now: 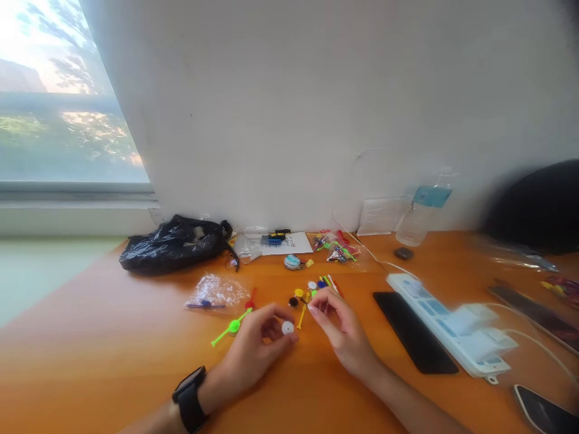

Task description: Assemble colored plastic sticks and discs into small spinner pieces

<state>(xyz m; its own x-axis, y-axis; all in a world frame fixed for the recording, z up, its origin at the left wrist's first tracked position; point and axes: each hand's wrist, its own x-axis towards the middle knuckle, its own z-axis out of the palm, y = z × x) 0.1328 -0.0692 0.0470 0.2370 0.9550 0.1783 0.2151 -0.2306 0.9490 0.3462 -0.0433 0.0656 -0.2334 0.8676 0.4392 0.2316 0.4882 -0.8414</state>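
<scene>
A small white plastic disc (287,328) with a hole in its middle is pinched between the thumb and fingers of my left hand (260,340). The thumb and fingertips of my right hand (339,325) are pressed together just to the right of it; whatever they hold is too small to make out. Beyond the fingers lie a yellow arrow (301,316), a black disc (294,302), a yellow disc (298,292), another white disc (312,285) and a blue disc (321,284). Left of my left hand rest a green arrow spinner (234,327) and a partly hidden red one (250,304).
A clear plastic bag (217,292) and a black bag (176,244) lie to the left. Paper (294,243) and bagged coloured parts (339,248) sit by the wall. On the right are a black phone (414,331), a white power strip (436,313) with cables, and a bottle (418,220).
</scene>
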